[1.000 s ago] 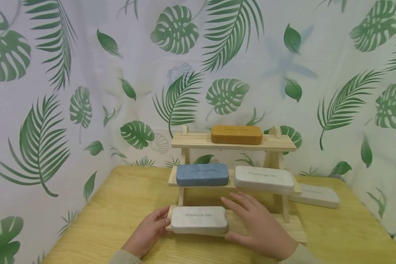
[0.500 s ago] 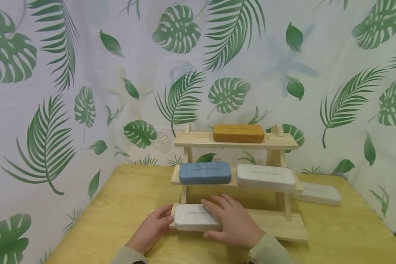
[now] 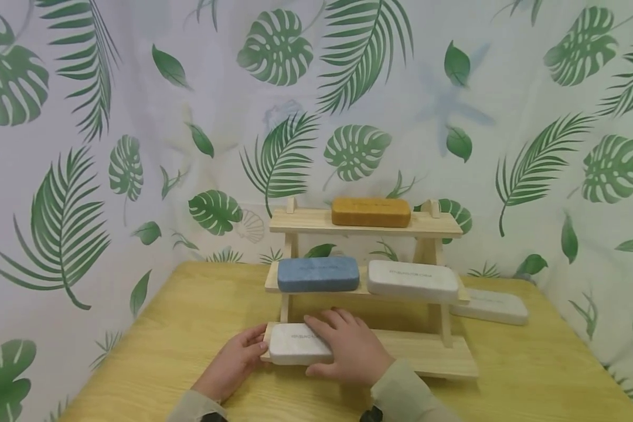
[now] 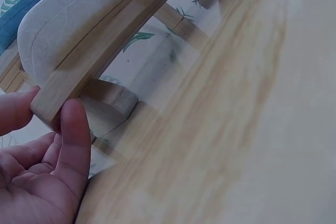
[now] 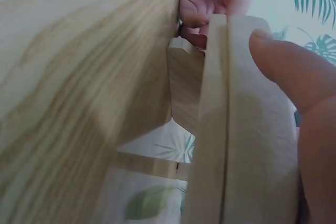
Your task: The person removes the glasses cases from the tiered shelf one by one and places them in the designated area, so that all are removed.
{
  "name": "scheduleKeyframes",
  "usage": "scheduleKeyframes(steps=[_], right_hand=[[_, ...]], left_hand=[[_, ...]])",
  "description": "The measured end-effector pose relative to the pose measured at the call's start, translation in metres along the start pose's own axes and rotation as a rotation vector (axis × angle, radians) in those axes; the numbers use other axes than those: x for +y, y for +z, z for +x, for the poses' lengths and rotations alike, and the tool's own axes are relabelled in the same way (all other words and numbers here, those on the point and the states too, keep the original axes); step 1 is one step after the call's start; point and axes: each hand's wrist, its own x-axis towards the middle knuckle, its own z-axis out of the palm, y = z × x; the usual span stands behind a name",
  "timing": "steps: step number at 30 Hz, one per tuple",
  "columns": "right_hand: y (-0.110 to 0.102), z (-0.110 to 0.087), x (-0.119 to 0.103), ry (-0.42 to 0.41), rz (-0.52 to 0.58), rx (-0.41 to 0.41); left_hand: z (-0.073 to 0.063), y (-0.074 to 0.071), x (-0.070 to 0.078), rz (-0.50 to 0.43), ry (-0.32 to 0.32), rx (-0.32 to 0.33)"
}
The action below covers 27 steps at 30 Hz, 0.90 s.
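Underneath, beyond head view, left fingers grip the shelf; right fingers hold case.

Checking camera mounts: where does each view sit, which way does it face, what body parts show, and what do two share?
Head: on the person's head, facing forward and down at the rack on the table; left hand, right hand and sleeves show.
Left wrist: on that wrist, facing the bottom shelf; part of the left hand shows.
Right wrist: on that wrist, looking along the shelf toward the left hand; right thumb and left hand show.
Shared by both wrists: left hand, bottom shelf, lower white case.
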Motion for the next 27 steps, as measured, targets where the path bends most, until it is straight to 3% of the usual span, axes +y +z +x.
scheduleKeyframes(steps=[3,9,18,27], right_hand=[[0.005,0.005,0.0,0.021,-0.018,0.014],[0.016,0.007,0.002,0.055,-0.045,0.018],[0.02,0.008,-0.002,0.061,-0.067,0.063],[0.02,0.005,-0.004,0.062,-0.11,0.074]], left_hand=[[0.002,-0.001,0.002,-0.006,0.001,0.01],[-0.001,0.0,0.003,-0.043,-0.057,0.001],[-0.005,0.0,0.009,-0.03,-0.051,0.002],[-0.003,0.0,0.002,-0.03,-0.045,0.002]])
